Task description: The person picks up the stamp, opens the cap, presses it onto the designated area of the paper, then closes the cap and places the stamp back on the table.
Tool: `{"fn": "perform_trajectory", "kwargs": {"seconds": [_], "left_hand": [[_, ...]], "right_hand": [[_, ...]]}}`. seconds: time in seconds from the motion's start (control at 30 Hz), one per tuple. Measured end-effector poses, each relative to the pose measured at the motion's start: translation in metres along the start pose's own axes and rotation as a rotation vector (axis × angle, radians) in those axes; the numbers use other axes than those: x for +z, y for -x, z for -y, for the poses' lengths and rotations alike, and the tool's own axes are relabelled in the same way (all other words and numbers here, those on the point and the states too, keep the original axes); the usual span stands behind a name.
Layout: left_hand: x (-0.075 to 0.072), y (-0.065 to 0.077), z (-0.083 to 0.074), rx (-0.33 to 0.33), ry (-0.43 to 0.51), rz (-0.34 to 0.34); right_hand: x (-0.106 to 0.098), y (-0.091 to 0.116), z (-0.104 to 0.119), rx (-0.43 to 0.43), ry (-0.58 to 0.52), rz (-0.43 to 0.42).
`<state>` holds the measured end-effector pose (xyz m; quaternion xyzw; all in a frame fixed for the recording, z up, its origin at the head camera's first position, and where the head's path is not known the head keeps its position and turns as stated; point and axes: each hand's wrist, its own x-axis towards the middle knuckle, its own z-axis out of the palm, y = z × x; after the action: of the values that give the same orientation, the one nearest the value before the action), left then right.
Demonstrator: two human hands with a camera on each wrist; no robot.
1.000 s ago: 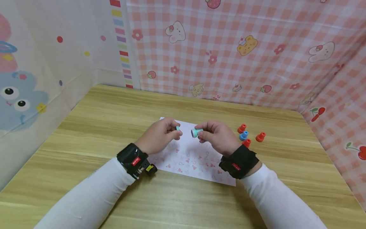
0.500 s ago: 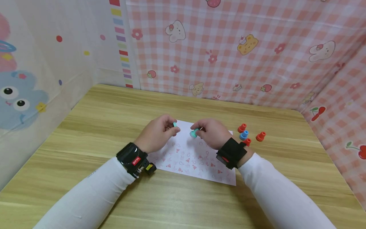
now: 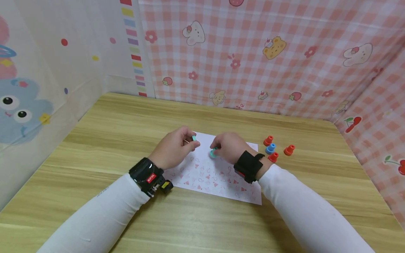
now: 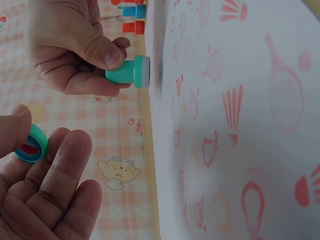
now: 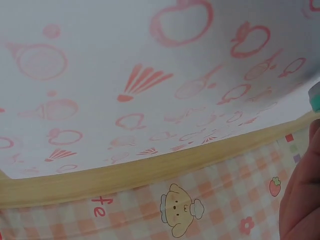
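Observation:
My right hand (image 3: 232, 147) pinches a teal toy stamp (image 4: 122, 74) by its handle. In the left wrist view the stamp's pale face points toward the white paper (image 3: 205, 137), with a narrow gap between them. Between thumb and finger my left hand (image 3: 172, 148) holds the stamp's round teal cap (image 4: 34, 144), whose top bears a red and blue picture. That hand is over the paper's left part. Pink and red prints of shuttlecocks, rackets and apples cover much of the sheet. Only the stamp's edge (image 5: 315, 97) shows in the right wrist view.
To the right of the paper, several capped stamps stand on the wooden table (image 3: 142, 119): red ones such as the far-right red stamp (image 3: 289, 150), and a blue stamp (image 3: 270, 148). A checked pink cloth (image 3: 240, 77) hangs behind the table.
My right hand has turned the stamp from sideways to face down and brought it lower over the paper. The left hand has shifted slightly left with the cap.

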<state>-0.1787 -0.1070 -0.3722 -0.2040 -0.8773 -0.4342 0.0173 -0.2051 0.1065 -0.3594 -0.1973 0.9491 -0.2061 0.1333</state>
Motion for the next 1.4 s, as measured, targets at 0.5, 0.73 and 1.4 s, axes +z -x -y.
{"fn": "perform_trajectory", "kwargs": {"seconds": [0.5,0.73,1.4], "left_hand": [[0.0013,0.0003,-0.0016,0.009,-0.014,-0.002],[0.0020,-0.0003,-0.0018,0.012,-0.037,-0.002],[0.0007,0.0017,-0.0019,0.000,-0.038,-0.010]], "right_hand": [[0.0031,-0.0009,-0.0001,-0.023,0.048,0.015],[0.0033,-0.0002,0.0000,-0.050,0.095,0.014],[0.0043,-0.0003,0.0073,-0.089,0.238,0.050]]}}
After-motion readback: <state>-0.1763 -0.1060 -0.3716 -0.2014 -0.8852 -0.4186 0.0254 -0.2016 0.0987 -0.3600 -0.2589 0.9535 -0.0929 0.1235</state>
